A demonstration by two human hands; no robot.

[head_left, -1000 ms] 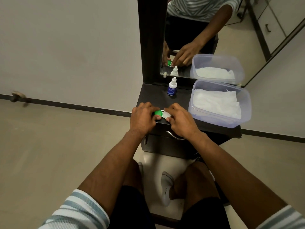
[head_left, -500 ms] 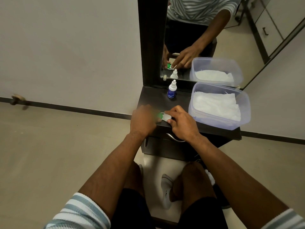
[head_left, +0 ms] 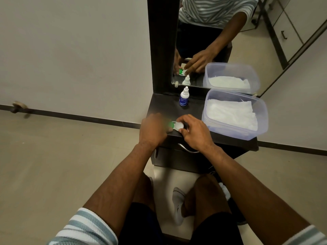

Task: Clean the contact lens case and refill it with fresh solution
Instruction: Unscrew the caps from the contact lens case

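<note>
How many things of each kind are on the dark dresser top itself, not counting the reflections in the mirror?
Contact lens case, green cap and white cap, held by left hand and right hand: 1
Solution bottle: 1
Clear plastic container holding white tissues: 1
Total: 3

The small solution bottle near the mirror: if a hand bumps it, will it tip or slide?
The solution bottle stands upright, tall on a narrow base, so it probably tips easily. It looks small and plastic, so likely light. Lying down, its round body may roll.

Bottle [head_left: 184, 99] label text too blurred
</note>
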